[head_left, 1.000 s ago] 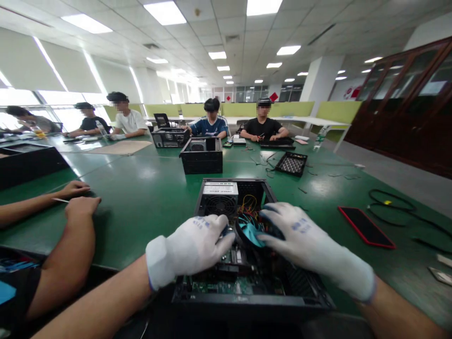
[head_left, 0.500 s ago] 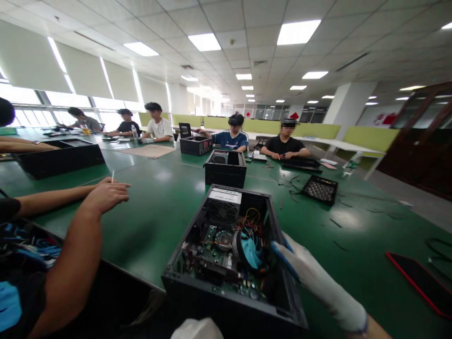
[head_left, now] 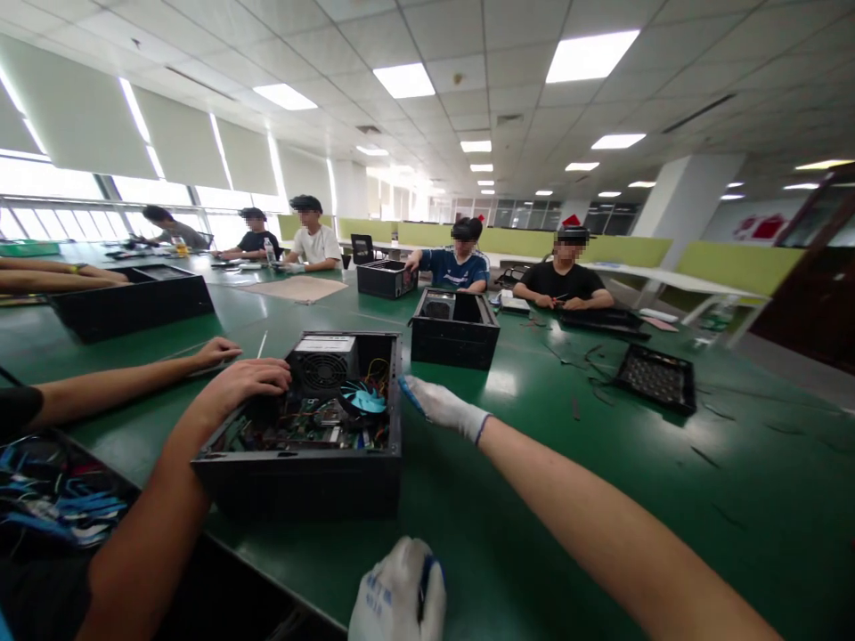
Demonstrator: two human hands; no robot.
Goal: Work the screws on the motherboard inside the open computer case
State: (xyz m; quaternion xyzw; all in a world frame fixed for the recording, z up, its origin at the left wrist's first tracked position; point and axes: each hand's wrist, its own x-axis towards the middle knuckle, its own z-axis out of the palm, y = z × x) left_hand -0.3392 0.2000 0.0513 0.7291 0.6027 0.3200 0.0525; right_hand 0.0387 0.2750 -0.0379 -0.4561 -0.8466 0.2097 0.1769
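Observation:
An open black computer case [head_left: 300, 476] stands on the green table [head_left: 534, 499], with a blue cooler fan [head_left: 364, 398], a power supply [head_left: 324, 361] and coloured wires inside. My right hand [head_left: 442, 405], in a white glove, reaches out with straight fingers against the case's right wall. My left hand [head_left: 399, 598], also gloved, is curled at the bottom edge around something dark that I cannot make out. A co-worker's bare hand [head_left: 247, 378] rests on the case's left rim.
A second open case [head_left: 454, 331] stands just behind, and two more cases [head_left: 386, 279] [head_left: 134, 303] lie farther back and left. A black tray [head_left: 655, 378] and loose bits lie at right. Several people sit along the far side. Blue cables [head_left: 60, 512] lie at lower left.
The case now sits farther left and away from me, near the co-worker's hands. My left hand has left the case and dropped low. My right arm has stretched out.

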